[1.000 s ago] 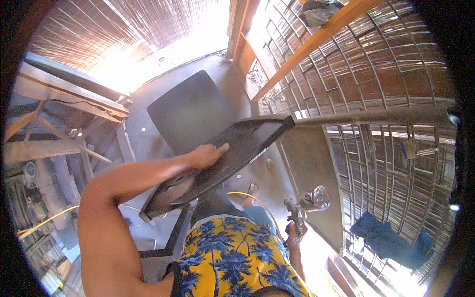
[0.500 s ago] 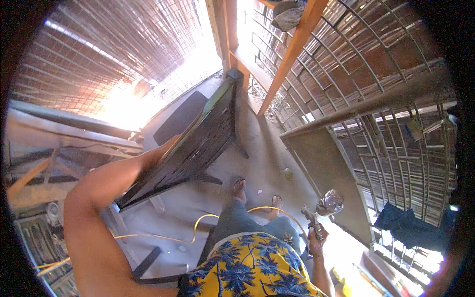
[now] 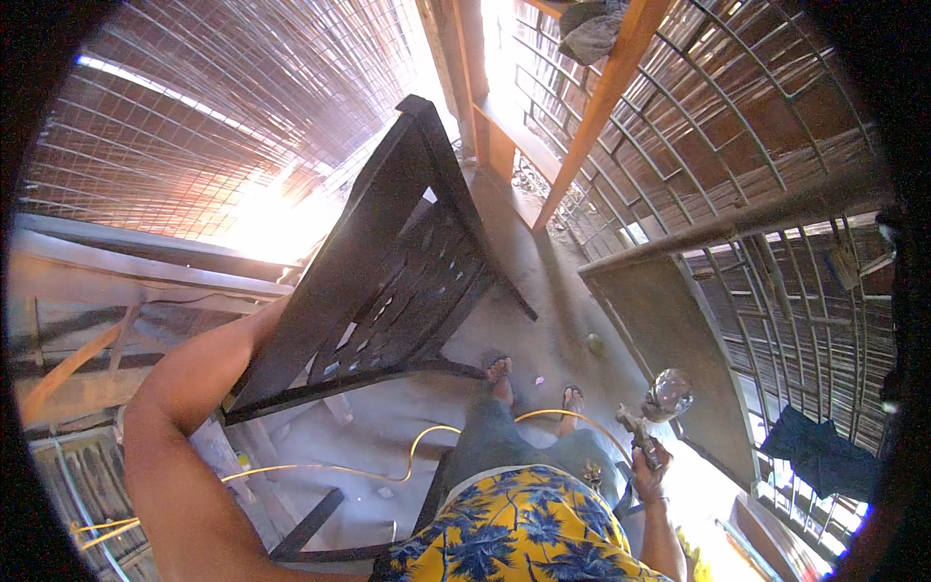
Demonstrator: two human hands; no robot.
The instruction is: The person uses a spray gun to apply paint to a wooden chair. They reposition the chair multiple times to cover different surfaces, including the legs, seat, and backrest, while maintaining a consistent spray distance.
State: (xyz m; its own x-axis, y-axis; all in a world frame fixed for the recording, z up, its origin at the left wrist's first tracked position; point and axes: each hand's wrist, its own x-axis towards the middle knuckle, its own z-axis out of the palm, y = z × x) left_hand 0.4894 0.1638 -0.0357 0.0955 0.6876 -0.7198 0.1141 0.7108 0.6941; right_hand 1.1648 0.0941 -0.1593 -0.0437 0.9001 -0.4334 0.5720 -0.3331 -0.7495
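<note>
A black slotted piece of furniture with legs, chair-like in shape point(image 3: 373, 218), stands tilted in front of me on the left. My left arm point(image 3: 223, 359) reaches behind its raised panel; the left hand and its fingers are hidden there. Low on the right, my right hand point(image 3: 653, 472) is closed around the handle of a spray gun point(image 3: 635, 434). A clear round cup point(image 3: 669, 394) sits on the gun. The gun is held apart from the black furniture, with my legs between them.
A yellow hose point(image 3: 373, 473) curves across the grey floor and passes my legs toward the gun. To the right, a flat board point(image 3: 669, 339) leans by a metal grille, where dark cloth point(image 3: 824, 451) hangs. Orange posts point(image 3: 601, 112) stand ahead. Dark bars point(image 3: 308, 524) lie near my left.
The black furniture has turned and tilted, so its slotted face now shows more broadly and its top edge sits higher and further left. My right hand still grips the spray gun.
</note>
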